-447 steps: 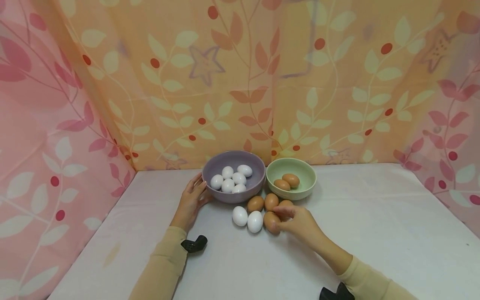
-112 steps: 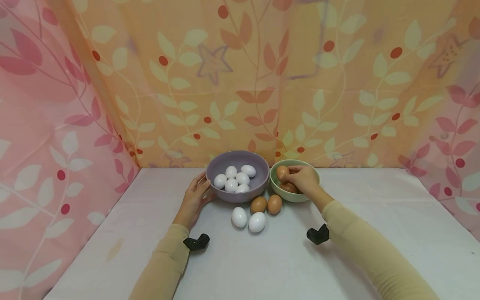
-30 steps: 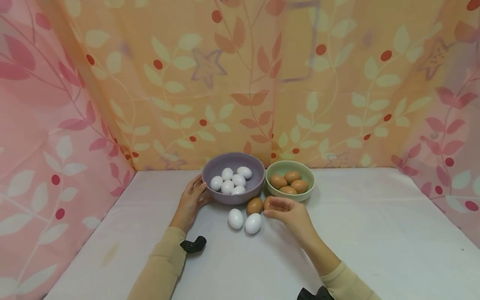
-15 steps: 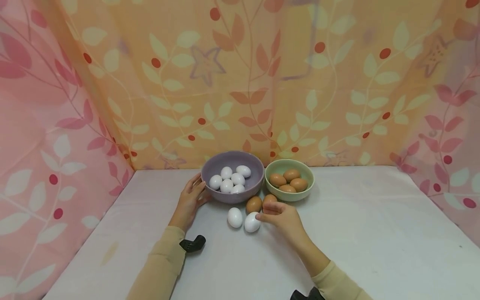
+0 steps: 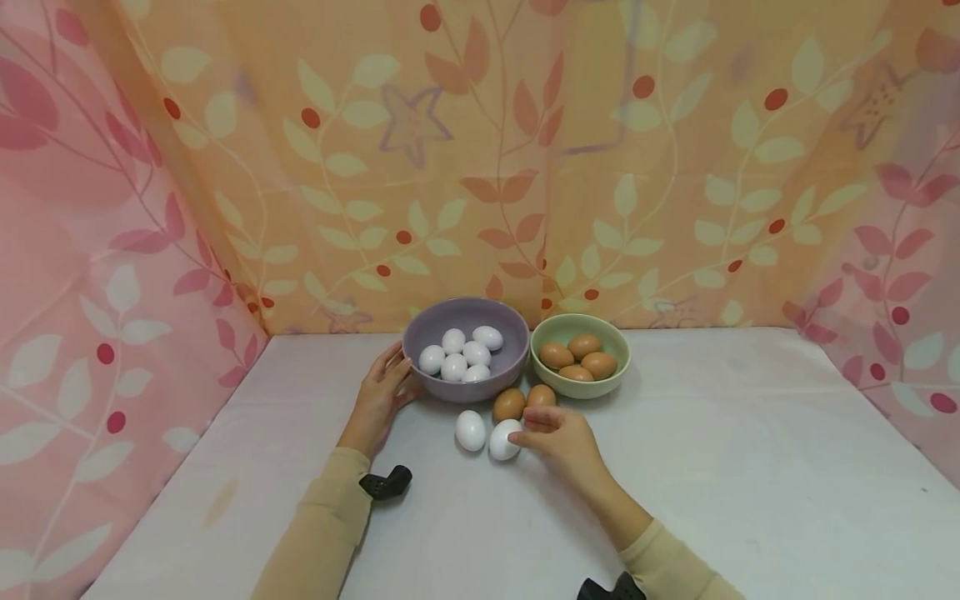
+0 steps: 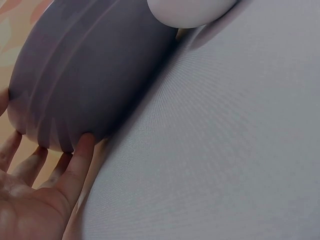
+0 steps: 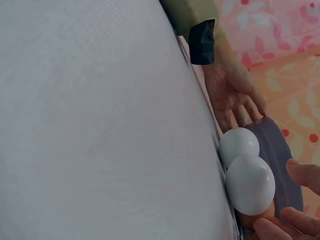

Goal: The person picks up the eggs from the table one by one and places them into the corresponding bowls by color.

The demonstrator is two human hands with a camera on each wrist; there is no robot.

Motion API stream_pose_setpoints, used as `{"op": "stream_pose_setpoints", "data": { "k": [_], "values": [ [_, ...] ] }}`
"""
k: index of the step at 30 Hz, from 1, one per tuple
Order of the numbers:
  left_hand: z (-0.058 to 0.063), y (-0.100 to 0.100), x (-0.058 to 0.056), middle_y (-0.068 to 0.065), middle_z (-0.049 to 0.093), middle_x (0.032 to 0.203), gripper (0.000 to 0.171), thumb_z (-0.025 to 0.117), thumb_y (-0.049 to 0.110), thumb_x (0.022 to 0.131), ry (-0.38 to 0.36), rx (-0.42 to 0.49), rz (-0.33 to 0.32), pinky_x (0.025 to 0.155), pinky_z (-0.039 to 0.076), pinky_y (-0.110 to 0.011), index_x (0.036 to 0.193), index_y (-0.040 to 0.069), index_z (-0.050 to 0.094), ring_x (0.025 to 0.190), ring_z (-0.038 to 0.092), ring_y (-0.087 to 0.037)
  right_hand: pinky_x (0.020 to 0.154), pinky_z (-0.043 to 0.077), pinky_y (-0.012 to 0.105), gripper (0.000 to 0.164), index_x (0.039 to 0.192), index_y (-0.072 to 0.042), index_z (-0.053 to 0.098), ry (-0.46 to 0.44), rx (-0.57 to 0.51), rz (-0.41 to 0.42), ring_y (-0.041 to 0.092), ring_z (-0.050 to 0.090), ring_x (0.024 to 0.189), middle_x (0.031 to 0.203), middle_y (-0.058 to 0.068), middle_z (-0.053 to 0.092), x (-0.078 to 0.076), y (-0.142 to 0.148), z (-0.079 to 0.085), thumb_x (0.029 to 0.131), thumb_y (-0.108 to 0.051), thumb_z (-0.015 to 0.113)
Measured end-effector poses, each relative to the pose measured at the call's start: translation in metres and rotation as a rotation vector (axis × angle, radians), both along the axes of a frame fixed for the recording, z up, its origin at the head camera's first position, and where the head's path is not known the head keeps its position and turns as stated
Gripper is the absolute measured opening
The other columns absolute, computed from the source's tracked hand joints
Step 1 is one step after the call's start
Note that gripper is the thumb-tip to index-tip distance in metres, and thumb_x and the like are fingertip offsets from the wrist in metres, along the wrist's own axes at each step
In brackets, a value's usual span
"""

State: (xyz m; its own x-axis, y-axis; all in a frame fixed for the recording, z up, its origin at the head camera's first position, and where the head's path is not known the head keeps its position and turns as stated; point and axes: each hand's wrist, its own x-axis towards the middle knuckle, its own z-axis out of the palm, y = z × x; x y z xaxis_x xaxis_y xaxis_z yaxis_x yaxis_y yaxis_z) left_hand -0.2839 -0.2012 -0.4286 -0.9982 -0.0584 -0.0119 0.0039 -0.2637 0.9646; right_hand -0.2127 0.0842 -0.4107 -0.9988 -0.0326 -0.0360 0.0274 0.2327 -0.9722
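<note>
My left hand [image 5: 377,400] rests its fingertips against the left outer side of a purple bowl [image 5: 517,362]; in the left wrist view its fingers [image 6: 80,160] touch the bowl wall. Several white eggs lie in that bowl. My right hand [image 5: 566,442] is at the nearer white egg [image 5: 502,442], thumb in front of it and fingers behind, apart from each other. In the right wrist view the thumb [image 7: 305,175] stands off this white egg [image 7: 250,185]. A second white egg [image 5: 470,431] lies to its left. Two brown eggs, one left [image 5: 508,405] and one right [image 5: 542,397], lie behind.
A green bowl [image 5: 618,375] holding several brown eggs stands close to the purple bowl's right side. Both bowls are near the back of the white-covered table [image 5: 750,467], before a patterned orange curtain [image 5: 675,208]. Black devices [image 5: 386,482] are strapped to both sleeved wrists.
Brown eggs from the table have gone into the green bowl, carried by my right hand. In the last second that hand shifted left from a brown egg to the white egg. My left hand stayed.
</note>
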Motion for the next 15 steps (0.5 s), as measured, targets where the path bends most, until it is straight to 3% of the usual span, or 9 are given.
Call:
{"op": "stream_pose_setpoints", "data": {
  "k": [15],
  "values": [
    [-0.0006,0.0000,-0.0004,-0.005,0.032,0.162,0.054,0.052,0.018,0.104,0.007,-0.004,0.003,0.105,0.047,-0.046,0.154,0.018,0.034,0.140,0.044,-0.024,0.091,0.056,0.036,0.048,0.117,0.005,0.068,-0.026,0.007,0.036,0.027,0.069,0.108,0.117,0.018,0.072,0.0008,-0.0011,-0.0054,0.076,-0.012,0.086]
  ]
}}
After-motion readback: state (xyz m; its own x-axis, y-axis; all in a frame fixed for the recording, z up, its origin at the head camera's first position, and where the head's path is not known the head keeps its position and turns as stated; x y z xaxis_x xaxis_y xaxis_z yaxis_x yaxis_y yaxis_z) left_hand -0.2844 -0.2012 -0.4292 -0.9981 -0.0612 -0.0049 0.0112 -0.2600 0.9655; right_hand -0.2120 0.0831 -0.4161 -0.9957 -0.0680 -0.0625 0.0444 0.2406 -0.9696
